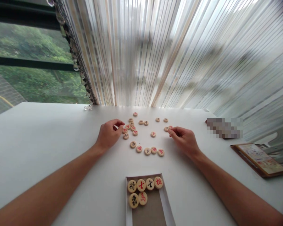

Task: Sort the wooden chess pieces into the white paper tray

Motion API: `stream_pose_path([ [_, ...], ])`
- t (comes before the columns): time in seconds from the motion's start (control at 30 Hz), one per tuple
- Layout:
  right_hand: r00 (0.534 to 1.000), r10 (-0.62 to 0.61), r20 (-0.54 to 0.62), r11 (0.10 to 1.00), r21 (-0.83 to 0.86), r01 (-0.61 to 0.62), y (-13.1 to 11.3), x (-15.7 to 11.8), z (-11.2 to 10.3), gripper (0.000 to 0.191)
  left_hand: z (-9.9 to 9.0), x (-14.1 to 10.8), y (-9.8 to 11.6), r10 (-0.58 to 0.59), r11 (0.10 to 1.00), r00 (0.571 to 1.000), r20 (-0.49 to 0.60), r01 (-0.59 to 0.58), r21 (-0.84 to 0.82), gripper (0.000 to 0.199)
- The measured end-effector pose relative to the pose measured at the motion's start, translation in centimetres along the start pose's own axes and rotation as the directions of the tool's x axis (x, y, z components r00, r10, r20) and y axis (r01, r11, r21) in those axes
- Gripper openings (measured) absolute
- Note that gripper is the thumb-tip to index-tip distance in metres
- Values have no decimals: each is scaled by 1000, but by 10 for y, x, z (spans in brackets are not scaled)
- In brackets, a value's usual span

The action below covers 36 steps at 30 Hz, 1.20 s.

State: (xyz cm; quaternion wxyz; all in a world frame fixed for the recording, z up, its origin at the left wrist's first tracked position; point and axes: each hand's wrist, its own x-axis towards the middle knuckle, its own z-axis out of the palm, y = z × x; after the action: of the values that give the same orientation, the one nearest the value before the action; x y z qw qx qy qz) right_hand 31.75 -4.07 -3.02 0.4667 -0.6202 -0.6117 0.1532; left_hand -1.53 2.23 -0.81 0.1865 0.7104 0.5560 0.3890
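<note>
Round wooden xiangqi pieces with red or black characters lie scattered on a white table (89, 182). My left hand (109, 133) is at the left edge of the cluster, thumb and forefinger curved with a gap between them, close to a red-marked piece (124, 131). On the right, my right hand (184, 138) has its fingertips pinched together at two adjacent pieces, a black-marked piece (166, 129) and a red-marked piece (171, 127) partly hidden by the fingers. Nearest me, an open shallow box (167, 201) holds a row of pieces and two more below it.
A brown-framed board or tray (259, 160) lies at the right edge, with a blurred-out item (224, 128) beyond it. String curtains (136, 56) hang behind the table's far edge. Small clear beads (88, 107) rest at the far left edge, beside the window.
</note>
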Motion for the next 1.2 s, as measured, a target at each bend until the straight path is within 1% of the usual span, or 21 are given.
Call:
stream_pose_path([
  [0.23, 998, -18, 60, 1000, -14, 19, -1, -6, 5, 37, 2, 1, -4, 0, 1000, 1000, 22, 0, 2, 24],
  [0.6, 992, -17, 126, 1000, -7, 18, 0, -6, 3, 35, 2, 1, -2, -31, 1000, 999, 37, 31, 2, 26],
  [0.97, 989, -31, 148, 999, -7, 33, -1, -6, 5, 31, 1, 2, -1, -38, 999, 998, 48, 36, 23, 27],
  [1.1, 985, -89, 146, 996, -18, 93, -4, -7, 4, 27, 1, 2, -1, -30, 999, 999, 44, 29, 29, 27],
  [1.17, 969, -163, 185, 985, -23, 170, -8, -6, 5, 28, 1, 2, 0, -29, 999, 999, 45, 28, 27, 26],
  [1.2, 953, -212, 215, 974, -31, 223, -9, -6, 5, 30, 1, 2, 0, -27, 999, 999, 44, 26, 28, 26],
])
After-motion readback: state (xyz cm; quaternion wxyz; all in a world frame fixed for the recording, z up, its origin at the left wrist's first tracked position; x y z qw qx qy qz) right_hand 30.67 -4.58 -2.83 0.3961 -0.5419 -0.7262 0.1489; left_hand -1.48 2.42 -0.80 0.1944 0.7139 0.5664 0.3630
